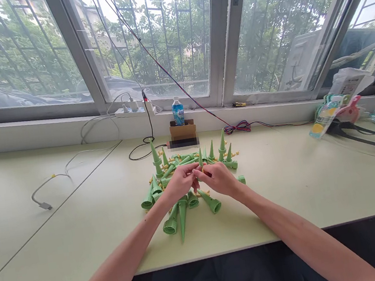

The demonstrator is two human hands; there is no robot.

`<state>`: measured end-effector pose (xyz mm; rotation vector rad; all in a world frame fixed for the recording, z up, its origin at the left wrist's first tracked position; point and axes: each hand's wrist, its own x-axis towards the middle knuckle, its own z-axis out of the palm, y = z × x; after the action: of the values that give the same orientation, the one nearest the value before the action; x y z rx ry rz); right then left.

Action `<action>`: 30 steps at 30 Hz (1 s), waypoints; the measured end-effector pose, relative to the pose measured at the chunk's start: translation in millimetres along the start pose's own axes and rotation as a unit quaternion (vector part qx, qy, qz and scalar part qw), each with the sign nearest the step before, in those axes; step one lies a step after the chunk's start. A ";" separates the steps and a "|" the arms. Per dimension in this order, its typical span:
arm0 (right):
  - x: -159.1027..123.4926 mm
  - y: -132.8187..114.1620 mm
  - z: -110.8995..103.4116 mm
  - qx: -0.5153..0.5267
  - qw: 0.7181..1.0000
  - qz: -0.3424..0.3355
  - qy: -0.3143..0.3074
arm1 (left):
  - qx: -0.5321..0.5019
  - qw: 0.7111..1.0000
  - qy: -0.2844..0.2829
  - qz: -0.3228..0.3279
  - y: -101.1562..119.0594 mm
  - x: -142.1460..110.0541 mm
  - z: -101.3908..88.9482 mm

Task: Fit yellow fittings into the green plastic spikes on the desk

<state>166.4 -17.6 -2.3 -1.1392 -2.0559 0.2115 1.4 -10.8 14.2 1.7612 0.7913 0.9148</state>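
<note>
Held piece: one light green pointed spike [200, 158], tip up and nearly upright, showing between the two hands above the middle of the pile; its lower end is hidden by the fingers.
Left hand: the left hand [180, 182] reaches in from the near left, its fingers bunched at the spike's left side, close against the right fingertips; whether they clamp the spike cannot be told.
Right hand: the right hand [220, 178] comes from the near right, thumb and fingers closed on the lower part of the spike, which points up beyond them.
Green pile: many similar green spikes [182, 216] with ribbed, open caps lie around and under the hands; several stand upright on the far side, while others lie tilted or flat, some caps facing near.
Yellow bits: small yellow pieces [234, 154] stick out among the spikes.
Bench: a pale, yellowish-green bench [278, 183] with a seam running across its left part.
Far middle: a blue-labelled bottle [178, 112] stands behind or in a small brown box [183, 131]; I cannot tell which.
Cables: a pale cable [52, 176] lies at left, a black one [151, 122] loops left of the box, and a red-and-blue coil [237, 127] sits to its right.
Far right: a black strap [356, 136] lies near clear packaging [350, 83].
Background: barred windows [165, 36] show green trees.
</note>
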 end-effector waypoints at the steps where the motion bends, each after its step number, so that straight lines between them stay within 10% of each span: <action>1: 0.2 0.3 0.1 -0.001 1.000 -0.001 -0.001 | -0.001 1.000 0.001 0.001 -0.2 0.1 -0.1; 30: 0.2 1.7 0.0 0.061 0.998 0.004 -0.015 | 0.029 0.999 0.027 -0.007 4.8 -0.3 2.7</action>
<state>167.4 -16.4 -3.0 -1.0762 -2.0354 0.3560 4.2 -13.8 17.9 1.7847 0.8721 0.9410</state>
